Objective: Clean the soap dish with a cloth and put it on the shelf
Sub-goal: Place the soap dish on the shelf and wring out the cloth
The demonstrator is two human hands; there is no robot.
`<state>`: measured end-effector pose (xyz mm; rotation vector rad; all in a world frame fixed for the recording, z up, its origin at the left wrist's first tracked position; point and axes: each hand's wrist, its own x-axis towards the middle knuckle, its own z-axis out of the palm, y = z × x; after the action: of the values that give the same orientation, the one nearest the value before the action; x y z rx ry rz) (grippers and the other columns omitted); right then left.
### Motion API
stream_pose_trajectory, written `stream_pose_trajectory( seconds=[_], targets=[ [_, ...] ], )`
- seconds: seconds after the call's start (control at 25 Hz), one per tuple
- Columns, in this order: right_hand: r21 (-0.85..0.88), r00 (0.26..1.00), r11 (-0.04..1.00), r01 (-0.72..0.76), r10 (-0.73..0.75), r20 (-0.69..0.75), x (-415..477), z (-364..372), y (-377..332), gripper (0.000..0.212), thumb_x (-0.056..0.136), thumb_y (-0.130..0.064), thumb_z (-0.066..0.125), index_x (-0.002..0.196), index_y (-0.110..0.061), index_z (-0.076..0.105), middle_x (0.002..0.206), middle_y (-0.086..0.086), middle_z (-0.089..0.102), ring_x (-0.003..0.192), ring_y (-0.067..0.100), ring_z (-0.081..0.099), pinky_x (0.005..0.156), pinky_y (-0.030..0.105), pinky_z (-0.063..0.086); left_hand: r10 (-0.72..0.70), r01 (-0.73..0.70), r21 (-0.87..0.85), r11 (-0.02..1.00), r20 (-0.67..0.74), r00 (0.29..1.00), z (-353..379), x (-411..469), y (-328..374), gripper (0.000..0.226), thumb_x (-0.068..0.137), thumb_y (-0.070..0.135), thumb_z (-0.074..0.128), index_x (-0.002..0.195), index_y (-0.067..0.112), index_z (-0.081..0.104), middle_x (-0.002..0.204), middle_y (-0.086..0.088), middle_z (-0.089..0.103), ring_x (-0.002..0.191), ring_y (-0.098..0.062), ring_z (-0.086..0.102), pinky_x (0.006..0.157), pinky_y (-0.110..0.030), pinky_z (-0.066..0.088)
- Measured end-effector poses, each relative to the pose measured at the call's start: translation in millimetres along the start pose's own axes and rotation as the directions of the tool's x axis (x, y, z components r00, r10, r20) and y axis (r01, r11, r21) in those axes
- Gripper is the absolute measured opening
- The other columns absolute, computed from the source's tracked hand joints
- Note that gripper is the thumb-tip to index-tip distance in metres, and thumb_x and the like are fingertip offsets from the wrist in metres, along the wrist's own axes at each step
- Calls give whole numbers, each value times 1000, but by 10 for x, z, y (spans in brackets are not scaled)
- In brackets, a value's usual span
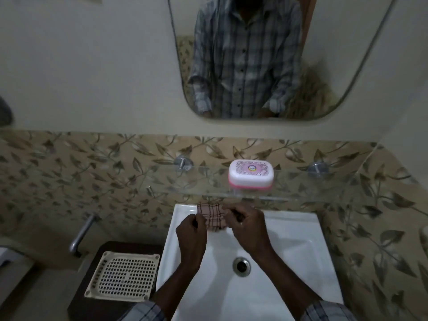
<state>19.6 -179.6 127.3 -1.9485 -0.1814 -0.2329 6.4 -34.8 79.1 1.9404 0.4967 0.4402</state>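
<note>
1. The soap dish (pixel 251 174) is a closed, rounded-rectangle box. Its white lid carries a pink patterned label with a small round emblem in the middle, and its pink base shows as a band along the near bottom edge.
2. It sits flat on the clear glass shelf (pixel 312 185), right of the shelf's middle and on the far side of both hands.
3. The cloth (pixel 212 217) is small and pale pink with dark check lines. It is held just near of the shelf's front edge, over the far rim of the white sink (pixel 289 251).
4. The left hand (pixel 191 230) grasps the cloth's left edge with curled fingers.
5. The right hand (pixel 246 225) pinches the cloth's right edge, its fingers also curled.
6. A cream perforated tray (pixel 122 275) lies left of the sink.
7. The mirror (pixel 335 66) on the far wall reflects a checked shirt.
</note>
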Motion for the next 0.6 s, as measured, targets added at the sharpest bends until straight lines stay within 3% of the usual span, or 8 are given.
stream_pose_trajectory(
  seconds=[0.08, 0.12, 0.2, 0.24, 0.4, 0.44, 0.48, 0.6],
  targets=[
    [-81, 989, 993, -82, 91, 116, -83, 326, 264, 22, 91, -5, 61, 107, -10, 75, 97, 4, 78, 86, 17, 72, 81, 37, 59, -40, 34, 136, 990, 41, 998, 123, 188, -266, 40, 95, 17, 54, 56, 12, 45, 52, 2, 46, 54, -14, 49, 48, -20, 27],
    [-146, 980, 983, -114, 135, 146, -82, 459, 399, 26, 94, -3, 57, 114, -7, 72, 107, 8, 76, 97, 21, 71, 91, 36, 56, -82, 71, 178, 981, 55, 995, 201, 299, -377, 35, 94, 13, 55, 60, 9, 52, 58, -2, 54, 61, -22, 57, 50, -20, 30],
    [-288, 957, 946, -148, 210, 200, -9, 683, 661, 34, 95, 2, 49, 126, -3, 63, 123, 15, 69, 114, 27, 63, 101, 26, 44, -189, 169, 222, 960, 72, 979, 377, 525, -578, 21, 94, 13, 56, 86, -4, 66, 89, -20, 68, 90, -37, 65, 67, -28, 43],
    [-350, 940, 922, -164, 254, 229, 46, 758, 770, 38, 95, 5, 47, 131, -1, 58, 130, 18, 63, 122, 29, 58, 104, 25, 39, -227, 200, 246, 948, 83, 970, 473, 603, -635, 24, 94, 14, 58, 99, -8, 65, 103, -24, 67, 102, -40, 63, 77, -33, 46],
    [-462, 851, 882, -98, 314, 420, 236, 982, 1181, 57, 97, 5, 43, 152, -3, 28, 158, 15, 31, 145, 25, 33, 121, 31, 23, -383, 286, 452, 845, 137, 914, 769, 782, -791, 36, 84, 19, 68, 111, -3, 59, 114, -21, 63, 110, -39, 62, 92, -43, 52],
    [-510, 837, 860, -28, 299, 458, 250, 1017, 1256, 58, 98, 1, 43, 153, -5, 24, 160, 14, 27, 147, 25, 28, 122, 31, 20, -454, 360, 442, 822, 126, 882, 785, 821, -800, 41, 78, 20, 71, 112, -1, 61, 113, -19, 65, 109, -38, 64, 94, -42, 52],
    [-568, 827, 821, 53, 283, 486, 262, 1035, 1319, 60, 99, -5, 47, 154, -5, 23, 161, 13, 25, 148, 24, 26, 122, 31, 19, -521, 454, 329, 828, 154, 840, 773, 884, -805, 44, 72, 20, 74, 109, -1, 65, 109, -19, 69, 104, -38, 67, 94, -42, 53],
    [-598, 851, 797, 81, 257, 457, 297, 1029, 1352, 65, 92, -27, 65, 149, -16, 37, 151, 8, 43, 138, 27, 40, 113, 36, 35, -535, 622, -143, 770, 386, 751, 601, 945, -769, 35, 75, 24, 68, 94, -5, 75, 93, -26, 75, 83, -34, 72, 80, -39, 59]
  ],
)
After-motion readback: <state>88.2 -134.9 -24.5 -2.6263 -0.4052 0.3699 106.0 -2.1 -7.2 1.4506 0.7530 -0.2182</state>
